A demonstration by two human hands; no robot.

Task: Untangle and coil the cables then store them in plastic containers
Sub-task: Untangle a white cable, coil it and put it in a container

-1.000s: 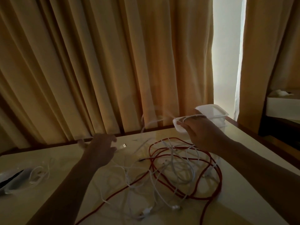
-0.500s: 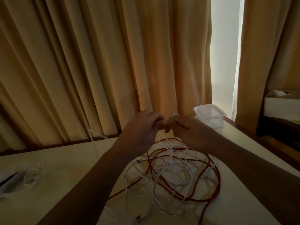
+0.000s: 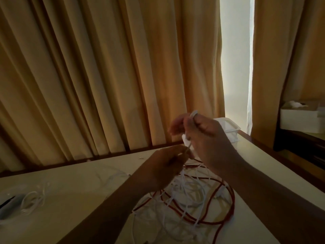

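A tangle of white cables (image 3: pixel 186 192) and a red cable (image 3: pixel 230 205) lies on the pale table (image 3: pixel 84 194). My right hand (image 3: pixel 209 138) is raised above the pile and grips a small coil of white cable (image 3: pixel 187 140) wound round its fingers. Just below it, my left hand (image 3: pixel 167 164) pinches the strand that runs from that coil down into the pile. Stacked clear plastic containers (image 3: pixel 230 129) stand at the table's far right corner, partly hidden behind my right hand.
At the left edge of the table another container (image 3: pixel 10 205) lies with a loose white cable (image 3: pixel 33 199) beside it. Heavy curtains (image 3: pixel 105 76) hang behind the table. A dark shelf with a white box (image 3: pixel 299 118) stands at the right.
My left hand swung from the left side of the table to meet the right, then dropped just below it. My right hand rose with the white coil.
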